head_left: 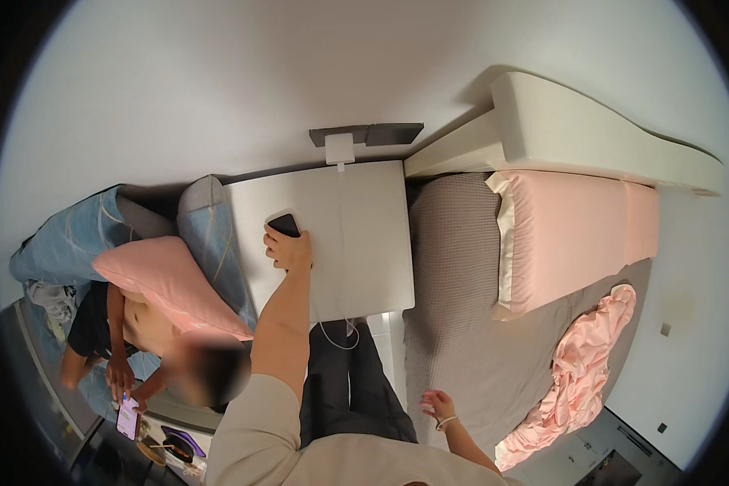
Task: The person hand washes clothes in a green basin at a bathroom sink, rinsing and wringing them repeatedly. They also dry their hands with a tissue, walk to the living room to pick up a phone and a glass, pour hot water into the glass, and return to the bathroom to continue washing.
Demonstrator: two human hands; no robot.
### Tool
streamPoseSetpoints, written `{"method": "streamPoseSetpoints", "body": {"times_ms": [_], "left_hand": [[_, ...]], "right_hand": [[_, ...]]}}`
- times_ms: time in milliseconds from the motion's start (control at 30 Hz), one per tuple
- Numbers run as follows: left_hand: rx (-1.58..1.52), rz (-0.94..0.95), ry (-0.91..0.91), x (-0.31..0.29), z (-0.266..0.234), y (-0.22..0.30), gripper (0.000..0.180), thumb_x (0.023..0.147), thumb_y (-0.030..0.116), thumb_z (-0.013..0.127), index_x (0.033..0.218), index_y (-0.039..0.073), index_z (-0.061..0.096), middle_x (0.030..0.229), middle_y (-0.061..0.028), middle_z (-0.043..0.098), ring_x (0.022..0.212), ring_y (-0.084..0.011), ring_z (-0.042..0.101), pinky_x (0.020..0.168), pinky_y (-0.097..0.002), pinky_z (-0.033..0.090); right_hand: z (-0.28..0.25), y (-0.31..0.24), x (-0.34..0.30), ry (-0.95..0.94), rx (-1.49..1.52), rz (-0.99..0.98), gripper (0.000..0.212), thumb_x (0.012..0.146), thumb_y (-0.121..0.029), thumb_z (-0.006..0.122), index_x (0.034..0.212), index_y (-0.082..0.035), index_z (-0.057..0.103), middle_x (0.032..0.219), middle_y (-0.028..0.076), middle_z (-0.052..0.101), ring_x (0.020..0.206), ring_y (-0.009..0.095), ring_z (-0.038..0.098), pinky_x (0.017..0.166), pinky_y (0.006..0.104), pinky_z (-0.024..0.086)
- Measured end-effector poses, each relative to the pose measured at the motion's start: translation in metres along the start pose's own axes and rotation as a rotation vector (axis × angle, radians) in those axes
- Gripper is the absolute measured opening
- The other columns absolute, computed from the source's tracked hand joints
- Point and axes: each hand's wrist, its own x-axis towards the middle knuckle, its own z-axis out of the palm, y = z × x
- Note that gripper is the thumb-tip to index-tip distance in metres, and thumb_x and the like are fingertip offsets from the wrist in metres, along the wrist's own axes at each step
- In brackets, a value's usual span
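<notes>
My left hand (288, 249) is closed round a black phone (283, 226), at the left part of a white table top (364, 267). My palm and fingers cover the phone's lower part. A thin white cable (342, 235) runs from a white charger (339, 149) at the wall down across the table. It hangs over the near edge in a loop, then rises toward my left forearm, where its end is hidden. My right hand (439, 407) hangs low beside the bed with loosely bent fingers and nothing in it. A light bracelet circles that wrist.
On the right stands a bed (462, 324) with a grey cover, pink pillow (575, 235), crumpled pink cloth (579, 364) and cream headboard (583, 130). At left, another person leans on a pink cushion (170, 279) by blue cushions (211, 219), holding a lit phone (128, 417).
</notes>
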Motion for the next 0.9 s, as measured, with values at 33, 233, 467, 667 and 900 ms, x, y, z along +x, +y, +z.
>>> {"method": "streamPoseSetpoints", "body": {"times_ms": [33, 233, 467, 667, 900], "left_hand": [[-0.008, 0.041, 0.049, 0.002, 0.003, -0.006, 0.093, 0.067, 0.032, 0.072, 0.140, 0.013, 0.018, 0.134, -0.0090, 0.030, 0.120, -0.0316, 0.035, 0.091, -0.0505, 0.038], [-0.139, 0.274, 0.171, 0.010, 0.021, -0.053, 0.096, 0.063, 0.034, 0.077, 0.139, 0.010, 0.023, 0.132, -0.0143, 0.032, 0.121, -0.0338, 0.035, 0.097, -0.0465, 0.035], [-0.252, 0.506, 0.143, 0.010, 0.030, -0.105, 0.089, 0.060, 0.032, 0.080, 0.132, 0.005, 0.034, 0.130, -0.0191, 0.035, 0.119, -0.0362, 0.037, 0.099, -0.0430, 0.033], [-0.239, 0.649, 0.066, 0.010, 0.020, -0.121, 0.090, 0.060, 0.027, 0.082, 0.131, 0.001, 0.034, 0.132, -0.0186, 0.035, 0.119, -0.0366, 0.038, 0.098, -0.0419, 0.035], [-0.185, 0.706, 0.061, 0.008, 0.017, -0.128, 0.089, 0.061, 0.028, 0.081, 0.130, -0.002, 0.035, 0.132, -0.0187, 0.034, 0.120, -0.0361, 0.037, 0.099, -0.0421, 0.035]], "right_hand": [[-0.002, -0.002, 0.002, 0.005, -0.016, 0.007, 0.014, 0.090, -0.021, 0.052, 0.100, -0.012, 0.057, 0.098, 0.002, 0.062, 0.088, 0.015, 0.061, 0.075, 0.0346, 0.049], [0.003, -0.005, 0.001, 0.007, -0.039, 0.039, 0.014, 0.089, -0.022, 0.053, 0.098, -0.012, 0.057, 0.095, 0.002, 0.063, 0.087, 0.015, 0.062, 0.075, 0.0356, 0.048], [0.008, -0.005, 0.006, -0.019, -0.078, 0.030, 0.016, 0.089, -0.022, 0.054, 0.101, -0.011, 0.056, 0.098, 0.003, 0.063, 0.090, 0.017, 0.062, 0.076, 0.0361, 0.048], [0.016, -0.007, -0.001, -0.005, -0.083, 0.025, 0.017, 0.089, -0.023, 0.053, 0.102, -0.012, 0.056, 0.100, 0.005, 0.062, 0.092, 0.018, 0.062, 0.079, 0.0375, 0.048], [0.019, 0.002, 0.002, 0.000, -0.074, 0.048, 0.016, 0.089, -0.022, 0.053, 0.102, -0.013, 0.057, 0.100, 0.003, 0.062, 0.091, 0.018, 0.062, 0.079, 0.0378, 0.047]]}}
